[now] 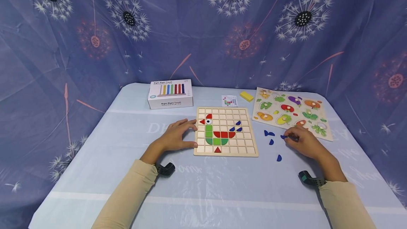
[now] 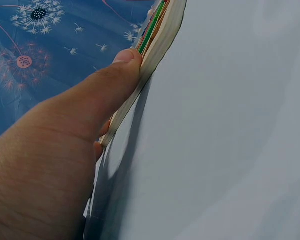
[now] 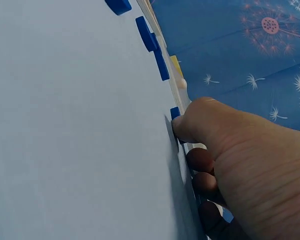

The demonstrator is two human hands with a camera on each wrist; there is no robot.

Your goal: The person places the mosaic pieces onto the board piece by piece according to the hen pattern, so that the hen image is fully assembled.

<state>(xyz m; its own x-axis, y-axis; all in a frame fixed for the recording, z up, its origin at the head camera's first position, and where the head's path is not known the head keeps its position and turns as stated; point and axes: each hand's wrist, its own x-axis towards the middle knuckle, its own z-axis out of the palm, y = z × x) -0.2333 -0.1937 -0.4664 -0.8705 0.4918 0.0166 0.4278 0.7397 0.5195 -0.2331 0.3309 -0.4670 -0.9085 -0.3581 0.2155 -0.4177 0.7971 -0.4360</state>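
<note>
A square wooden grid board (image 1: 254, 150) lies mid-table, with red, green and blue pieces forming a bird shape on it. My left hand (image 1: 174, 136) touches the board's left edge, thumb near the lower corner and fingers spread higher up. In the left wrist view, the thumb (image 2: 125, 65) lies against the board's side. Right of the board, my right hand (image 1: 303, 141) pinches a blue half-circle piece (image 3: 175, 113) between thumb and fingers, low at the tabletop. Several more blue half-circle pieces (image 1: 279, 158) lie loose between the board and that hand.
A small pattern card (image 1: 229, 100) and a yellow block (image 1: 246, 96) lie behind the board. At the back left stands a white toy box (image 1: 170, 94). A vegetable peg puzzle (image 1: 270, 107) lies at the back right, just beyond my right hand.
</note>
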